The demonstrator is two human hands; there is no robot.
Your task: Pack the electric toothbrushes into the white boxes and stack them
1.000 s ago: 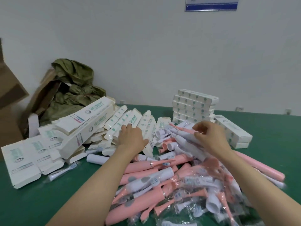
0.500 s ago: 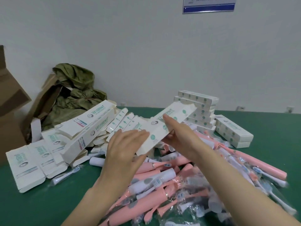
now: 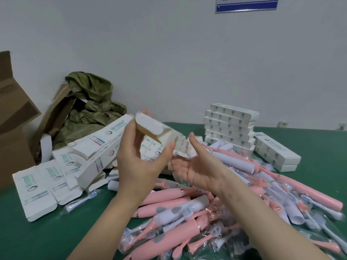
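Note:
My left hand [image 3: 139,162] grips a white box [image 3: 159,131] in the air, its open end flap turned towards me. My right hand [image 3: 195,166] is under the box's far end with the palm up and the fingers spread, touching it at most lightly. Below both hands lies a heap of pink and white electric toothbrushes [image 3: 187,218] in clear wrappers. Flat, unfolded white boxes [image 3: 62,171] are spread at the left. A stack of packed white boxes [image 3: 230,126] stands at the back, with two more boxes [image 3: 276,152] to its right.
The green table [image 3: 47,237] carries everything. A brown cardboard carton [image 3: 13,119] stands at the far left, with crumpled olive-green sheeting [image 3: 93,109] beside it against the white wall. A loose brush head in a wrapper [image 3: 80,202] lies near the flat boxes.
A second ago both hands were down on the heap. They lifted a flat box, and my left hand now holds it higher, turned with its open end towards me.

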